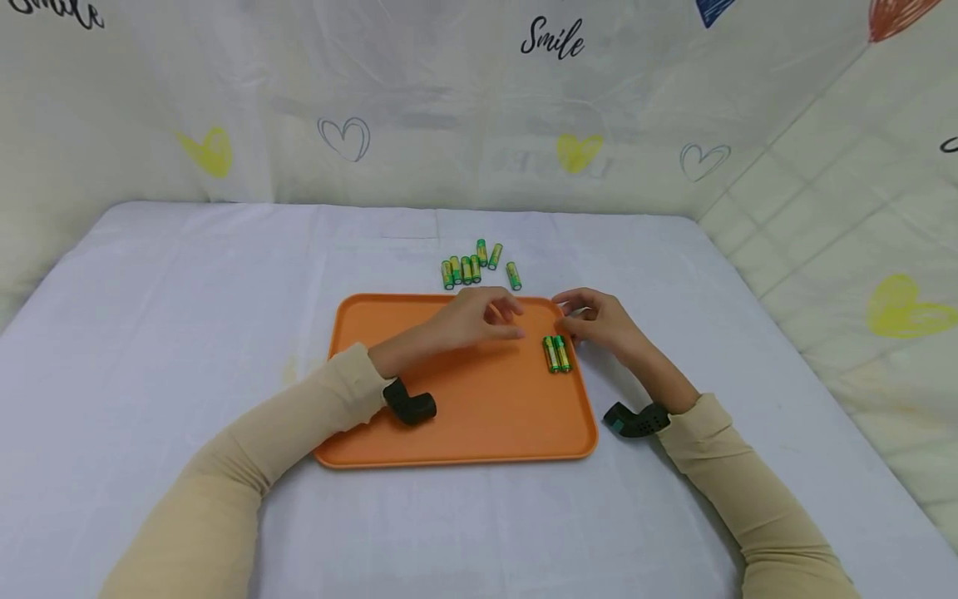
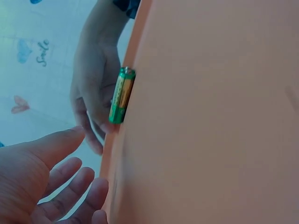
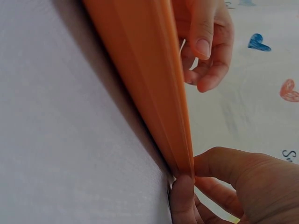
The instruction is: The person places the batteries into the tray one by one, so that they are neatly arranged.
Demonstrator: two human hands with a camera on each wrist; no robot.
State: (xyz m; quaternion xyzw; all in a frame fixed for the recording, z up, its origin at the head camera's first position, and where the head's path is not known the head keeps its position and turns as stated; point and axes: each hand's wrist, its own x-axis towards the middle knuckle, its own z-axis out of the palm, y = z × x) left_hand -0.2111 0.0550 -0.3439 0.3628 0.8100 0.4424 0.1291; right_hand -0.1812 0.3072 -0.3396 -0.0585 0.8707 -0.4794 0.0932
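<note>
An orange tray [image 1: 479, 416] lies on the white-covered table. Two green-and-yellow batteries [image 1: 557, 354] sit side by side on it, against the right rim; the left wrist view shows just one battery [image 2: 122, 95] clearly. My right hand [image 1: 604, 323] is at the tray's far right corner. In the right wrist view, its thumb and a finger [image 3: 182, 198] pinch the orange rim between them. Above the far part of the tray hovers my left hand [image 1: 475, 318], palm turned right, fingers loosely bent and holding nothing.
Beyond the tray's far edge, several more batteries [image 1: 466, 270] lie on the table, some in a row and one [image 1: 513, 275] apart to the right. A white patterned sheet [image 1: 449, 125] hangs behind the table. Both wrists carry a black device [image 1: 410, 405].
</note>
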